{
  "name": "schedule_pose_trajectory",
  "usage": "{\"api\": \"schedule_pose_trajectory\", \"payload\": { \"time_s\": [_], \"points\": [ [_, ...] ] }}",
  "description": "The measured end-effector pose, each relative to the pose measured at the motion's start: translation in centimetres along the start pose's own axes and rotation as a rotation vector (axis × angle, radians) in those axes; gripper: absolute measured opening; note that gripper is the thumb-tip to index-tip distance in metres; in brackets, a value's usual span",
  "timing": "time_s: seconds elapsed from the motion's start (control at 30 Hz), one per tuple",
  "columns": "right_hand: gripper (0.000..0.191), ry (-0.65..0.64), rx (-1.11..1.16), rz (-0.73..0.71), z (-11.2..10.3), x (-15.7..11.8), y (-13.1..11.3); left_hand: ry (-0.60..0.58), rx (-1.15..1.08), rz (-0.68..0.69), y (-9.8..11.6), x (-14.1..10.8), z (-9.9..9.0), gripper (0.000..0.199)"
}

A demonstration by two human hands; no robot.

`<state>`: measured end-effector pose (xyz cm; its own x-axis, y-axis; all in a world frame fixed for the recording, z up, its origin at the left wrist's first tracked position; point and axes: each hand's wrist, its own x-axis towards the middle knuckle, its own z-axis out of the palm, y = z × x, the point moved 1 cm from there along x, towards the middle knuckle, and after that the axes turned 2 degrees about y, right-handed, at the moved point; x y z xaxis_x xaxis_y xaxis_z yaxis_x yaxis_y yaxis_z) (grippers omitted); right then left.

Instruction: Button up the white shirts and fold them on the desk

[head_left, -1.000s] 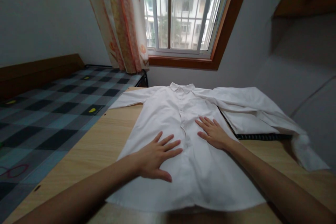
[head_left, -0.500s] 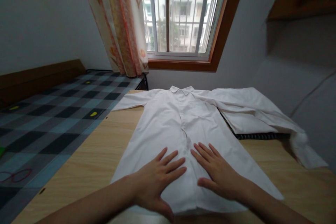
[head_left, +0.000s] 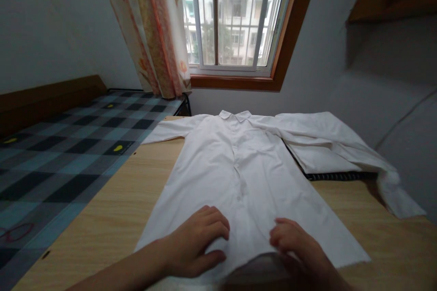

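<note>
A white button-up shirt (head_left: 211, 173) lies front up on the wooden board, its collar at the far end and its hem towards me. Over the lower left front rests my left hand (head_left: 201, 243), fingers bent and thumb apart, with no cloth visible between them. My right hand (head_left: 295, 241) is closed at the hem on the right of the button line. The hem rises in an arch towards that hand, with a dark gap below. Its fingertips are partly hidden and a little blurred.
To the left spreads a checked bed cover (head_left: 92, 145), with a pinkish-red loop shape at its near edge. More white cloth (head_left: 324, 154) lies on a black rack at the right. The wooden board (head_left: 112, 204) shows on both sides. Behind are a curtain (head_left: 153, 32) and a barred window (head_left: 235, 18).
Both hands were flat with spread fingers on the shirt. They have drawn back towards the hem and apart, fingers now curled. Part of the hem has lifted at my right hand.
</note>
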<state>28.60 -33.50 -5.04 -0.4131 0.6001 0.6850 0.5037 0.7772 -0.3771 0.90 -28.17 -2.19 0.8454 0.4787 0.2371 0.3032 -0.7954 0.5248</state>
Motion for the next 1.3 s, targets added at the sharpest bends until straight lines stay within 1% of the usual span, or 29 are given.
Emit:
{"api": "schedule_pose_trajectory", "payload": {
  "time_s": [0.03,0.07,0.1,0.13,0.23,0.27,0.3,0.37,0.43,0.47,0.5,0.53,0.57,0.6,0.67,0.73,0.77,0.83,0.87,0.93,0.97,1.07,1.13,1.2,1.3],
  "points": [
    [0.011,0.047,0.044,0.088,-0.7,0.2,0.0,0.004,-0.024,-0.016,-0.1,-0.1,-0.2,0.019],
    [0.009,0.068,0.072,0.144,-1.3,0.4,0.0,0.001,-0.030,-0.027,-0.1,-0.1,-0.3,0.024],
    [0.009,0.055,0.081,0.154,-1.6,0.4,0.0,-0.013,-0.017,-0.030,0.0,-0.1,-0.4,0.028],
    [0.009,0.013,0.072,0.123,-1.6,0.5,0.0,-0.036,0.008,-0.024,0.0,-0.1,-0.4,0.032],
    [0.008,-0.172,0.000,-0.105,-0.3,0.0,0.0,-0.127,0.095,0.011,0.4,0.2,-0.6,0.041],
    [0.009,-0.217,-0.022,-0.147,0.3,-0.2,0.0,-0.154,0.112,0.016,0.5,0.4,-0.7,0.041],
    [0.009,-0.254,-0.032,-0.156,0.7,-0.3,0.1,-0.176,0.122,0.017,0.5,0.6,-0.9,0.038],
    [0.008,-0.332,-0.023,-0.085,1.0,0.0,0.1,-0.204,0.134,-0.007,0.3,1.2,-1.5,0.028],
    [0.004,-0.397,-0.018,0.081,0.7,1.4,0.1,-0.206,0.169,-0.080,-0.3,2.1,-2.1,0.019],
    [0.002,-0.413,-0.028,0.181,0.6,2.4,0.2,-0.191,0.199,-0.139,-0.8,2.6,-2.4,0.015],
    [0.005,-0.417,-0.044,0.275,0.6,3.6,0.3,-0.163,0.234,-0.213,-1.3,3.2,-2.6,0.012],
    [0.010,-0.410,-0.062,0.349,0.7,4.9,0.4,-0.126,0.264,-0.293,-1.8,3.8,-2.8,0.009],
    [0.017,-0.413,-0.078,0.391,1.1,6.2,0.6,-0.082,0.281,-0.370,-2.4,4.3,-2.9,0.008],
    [0.025,-0.439,-0.092,0.399,1.7,7.5,0.8,-0.034,0.276,-0.444,-3.0,4.8,-2.9,0.009],
    [0.034,-0.542,-0.117,0.345,3.3,9.4,1.1,0.071,0.206,-0.572,-4.0,5.5,-2.8,0.013],
    [0.030,-0.630,-0.165,0.308,4.8,10.3,1.4,0.163,0.098,-0.650,-4.9,5.7,-2.5,0.015],
    [0.028,-0.644,-0.195,0.316,5.4,10.5,1.5,0.197,0.052,-0.667,-5.2,5.7,-2.5,0.016],
    [0.022,-0.606,-0.246,0.359,5.9,10.3,1.7,0.222,0.004,-0.665,-5.4,5.4,-2.4,0.017],
    [0.017,-0.567,-0.252,0.386,5.9,10.1,1.8,0.210,0.004,-0.657,-5.4,5.3,-2.4,0.017],
    [0.008,-0.470,-0.202,0.471,5.6,9.5,2.2,0.151,0.035,-0.640,-5.0,5.2,-2.4,0.017],
    [0.007,-0.414,-0.146,0.530,5.4,9.1,2.5,0.120,0.056,-0.626,-4.7,5.3,-2.3,0.017],
    [0.014,-0.227,0.108,0.706,5.1,8.1,3.8,0.052,0.105,-0.560,-3.8,6.2,-1.6,0.019],
    [0.021,-0.120,0.267,0.788,5.2,7.5,4.8,0.043,0.127,-0.539,-3.5,6.9,-1.0,0.020],
    [0.024,-0.055,0.381,0.859,5.4,7.1,5.4,0.047,0.145,-0.569,-3.4,7.6,-0.5,0.017],
    [0.026,-0.005,0.492,0.964,5.7,6.8,5.7,0.028,0.117,-0.677,-3.5,8.2,0.0,0.012]
  ]
}}
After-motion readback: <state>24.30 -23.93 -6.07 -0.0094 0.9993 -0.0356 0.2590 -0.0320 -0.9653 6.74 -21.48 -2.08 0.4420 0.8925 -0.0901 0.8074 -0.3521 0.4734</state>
